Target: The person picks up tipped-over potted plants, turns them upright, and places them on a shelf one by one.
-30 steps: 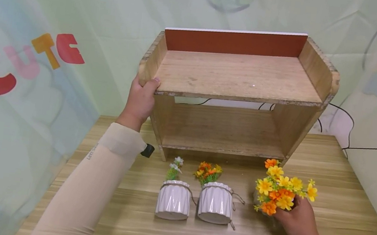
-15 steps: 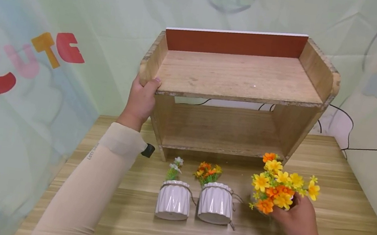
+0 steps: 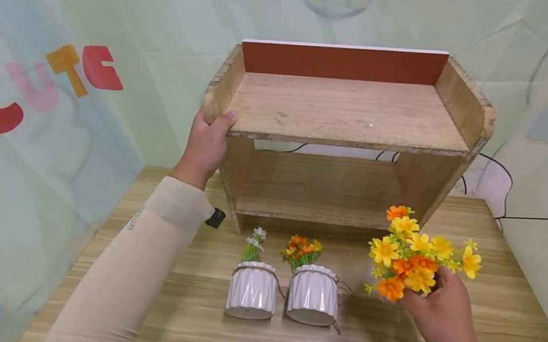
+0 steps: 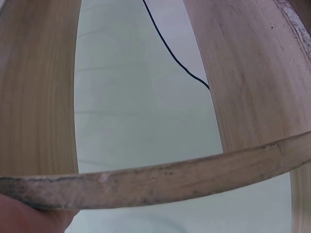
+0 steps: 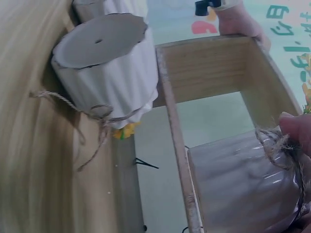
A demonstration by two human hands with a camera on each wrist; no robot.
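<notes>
A two-tier wooden shelf (image 3: 344, 111) with a reddish-brown back strip stands on the table. My left hand (image 3: 207, 142) grips its left side panel, thumb over the front corner of the upper board. My right hand (image 3: 447, 318) holds a flowerpot (image 5: 243, 182), white, ribbed and tied with twine, with yellow and orange flowers (image 3: 419, 253). In the head view the blooms mostly hide this pot, in front of the shelf's lower right corner. Two similar white flowerpots lie tipped on the table: one with pale flowers (image 3: 251, 292), one with orange flowers (image 3: 313, 297).
The wood-grain table (image 3: 184, 298) extends in front of and beside the shelf. A printed cloth backdrop (image 3: 119, 0) with coloured letters and balloon drawings hangs behind and at both sides. Twine ends (image 3: 344, 287) trail from the right-hand tipped pot.
My right hand has raised the flowerpot, which now appears higher in the head view and nearer the shelf's lower right. My left hand keeps its grip; the two tipped pots have not moved.
</notes>
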